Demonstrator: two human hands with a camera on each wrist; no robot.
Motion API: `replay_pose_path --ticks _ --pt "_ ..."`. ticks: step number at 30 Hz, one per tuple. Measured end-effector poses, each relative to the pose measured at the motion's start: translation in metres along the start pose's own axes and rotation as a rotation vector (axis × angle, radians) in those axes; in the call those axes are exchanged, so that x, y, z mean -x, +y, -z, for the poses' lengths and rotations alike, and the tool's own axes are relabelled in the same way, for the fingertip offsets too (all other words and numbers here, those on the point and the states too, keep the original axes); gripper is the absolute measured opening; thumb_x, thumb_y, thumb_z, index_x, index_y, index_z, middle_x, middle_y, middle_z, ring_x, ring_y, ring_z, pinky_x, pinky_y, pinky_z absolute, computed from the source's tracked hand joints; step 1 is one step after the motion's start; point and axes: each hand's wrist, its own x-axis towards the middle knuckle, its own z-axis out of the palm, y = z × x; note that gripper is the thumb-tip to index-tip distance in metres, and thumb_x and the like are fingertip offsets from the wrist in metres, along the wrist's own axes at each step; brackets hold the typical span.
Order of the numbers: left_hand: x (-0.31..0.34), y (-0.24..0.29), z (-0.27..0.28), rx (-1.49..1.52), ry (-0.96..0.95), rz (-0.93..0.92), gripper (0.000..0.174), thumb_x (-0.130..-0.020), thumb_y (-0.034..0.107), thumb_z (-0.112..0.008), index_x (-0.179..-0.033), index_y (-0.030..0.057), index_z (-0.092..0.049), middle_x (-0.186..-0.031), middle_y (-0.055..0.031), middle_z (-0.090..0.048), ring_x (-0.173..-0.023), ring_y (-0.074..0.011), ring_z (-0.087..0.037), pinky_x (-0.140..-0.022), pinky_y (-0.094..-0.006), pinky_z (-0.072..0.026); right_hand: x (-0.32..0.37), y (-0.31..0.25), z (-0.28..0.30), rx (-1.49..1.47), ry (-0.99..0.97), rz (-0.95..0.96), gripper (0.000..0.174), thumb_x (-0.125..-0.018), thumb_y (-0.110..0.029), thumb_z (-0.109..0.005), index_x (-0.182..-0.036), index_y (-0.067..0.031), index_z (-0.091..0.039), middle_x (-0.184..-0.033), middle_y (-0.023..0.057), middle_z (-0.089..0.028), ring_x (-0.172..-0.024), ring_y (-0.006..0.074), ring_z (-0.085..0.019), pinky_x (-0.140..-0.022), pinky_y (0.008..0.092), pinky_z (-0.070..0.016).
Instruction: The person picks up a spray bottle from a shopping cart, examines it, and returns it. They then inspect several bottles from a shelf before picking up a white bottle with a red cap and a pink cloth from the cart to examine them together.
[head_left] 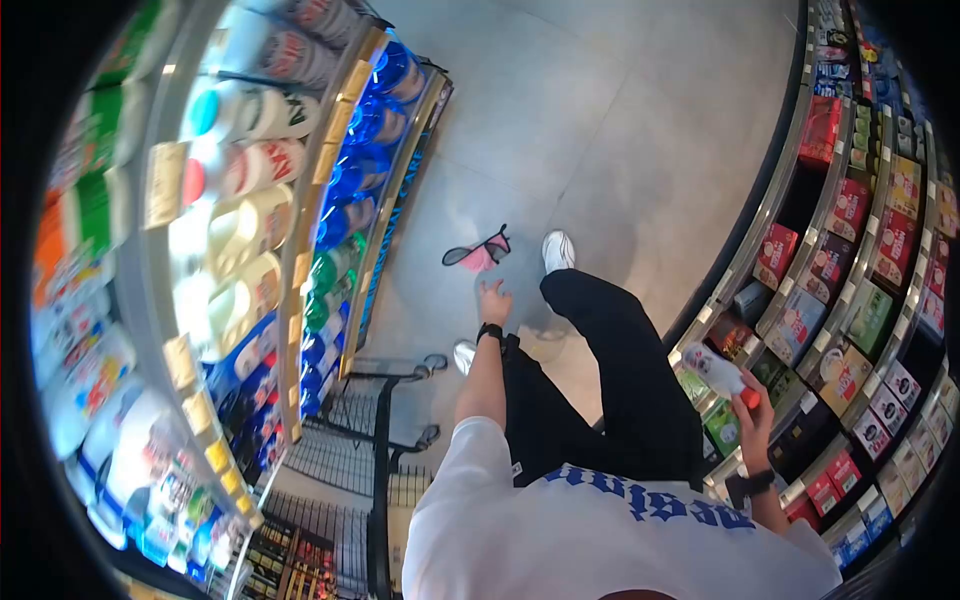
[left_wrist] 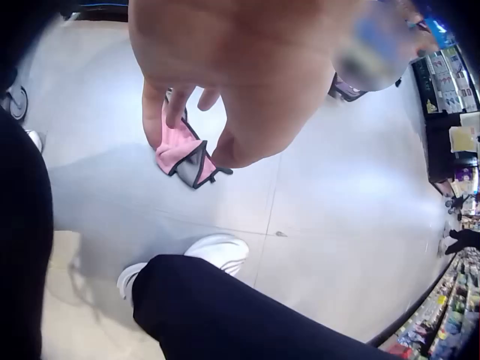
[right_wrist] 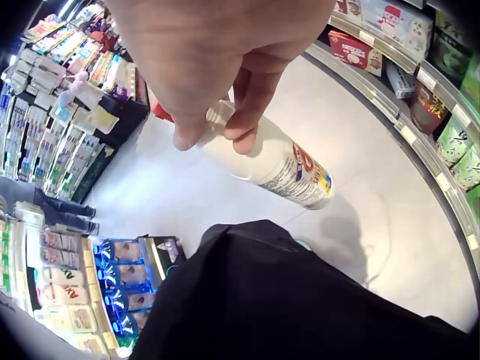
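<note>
**Reaching for the floor item: status and hand pose**

Status, as judged from the views: the pickup is at the approach stage. The pink cloth [head_left: 480,253], dark-trimmed and crumpled, lies on the grey floor [head_left: 620,130] and is not yet lifted. Closing on it, gripping it and raising it remain. The white bottle [head_left: 715,370] with the red cap is already in hand and off the shelf [head_left: 800,300].

Left hand [head_left: 493,300]: the arm is extended straight down and forward, with the fingers loosely pointed at the floor and holding nothing. In the head view the cloth sits at 12 o'clock from this hand, near it. In the left wrist view the fingertips [left_wrist: 176,112] overlap the cloth's upper edge, but contact cannot be confirmed.

Right hand [head_left: 755,410]: it is raised at the person's side, with thumb and fingers wrapped round the bottle's neck end. The bottle body projects toward 10 o'clock.

Surroundings: a white shoe [head_left: 558,250] stands at 3 o'clock of the cloth, and a shopping cart [head_left: 380,450] at 7 o'clock of the left hand.
</note>
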Motion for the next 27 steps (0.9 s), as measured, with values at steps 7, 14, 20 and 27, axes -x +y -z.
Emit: replay_pose_path --ticks 7,14,20,27 --pt "-0.142 -0.11 -0.07 0.036 -0.238 0.099 0.044 -0.08 0.03 -0.065 -0.121 0.0161 -0.07 -0.113 -0.0202 -0.069 -0.12 -0.0404 -0.055 -0.103 -0.0453 -0.0443 -0.063 0.065 -0.034 0.076 0.1 -0.033 0.034 -0.096 -0.006 -0.06 -0.129 -0.0022 -0.054 -0.143 0.0129 -0.052 -0.116 0.0175 -0.057 -0.083 0.0271 -0.0525" --pt "-0.197 -0.167 -0.141 0.175 -0.047 0.108 0.048 -0.079 0.018 -0.066 -0.121 -0.0043 -0.065 -0.08 -0.014 -0.069 -0.079 -0.0207 -0.067 -0.066 -0.0352 -0.0529 -0.09 0.098 -0.054 0.048 0.155 -0.073 0.029 -0.098 -0.006 -0.058 -0.127 -0.005 -0.054 -0.144 0.0107 -0.051 -0.109 0.0129 -0.058 -0.079 0.0236 -0.0492" --pt "-0.103 -0.027 0.0 0.108 0.128 -0.136 0.048 -0.071 -0.002 -0.072 -0.118 -0.0025 -0.061 -0.095 -0.0219 -0.068 -0.087 -0.037 -0.067 -0.082 -0.0428 -0.0529 -0.049 0.054 -0.051 0.002 0.094 0.025 0.033 -0.096 -0.004 -0.06 -0.128 -0.005 -0.056 -0.143 0.0108 -0.052 -0.111 0.0136 -0.058 -0.081 0.0261 -0.0525" --pt "0.081 0.078 0.189 -0.013 0.002 -0.177 0.029 -0.07 -0.004 -0.065 -0.097 -0.0015 -0.073 -0.09 -0.0205 -0.07 -0.079 -0.0391 -0.07 -0.072 -0.0412 -0.0557 0.05 -0.061 -0.006 -0.001 -0.08 0.203 0.037 -0.093 -0.002 -0.064 -0.129 -0.0016 -0.058 -0.133 0.0097 -0.059 -0.099 0.0139 -0.062 -0.078 0.026 -0.0543"
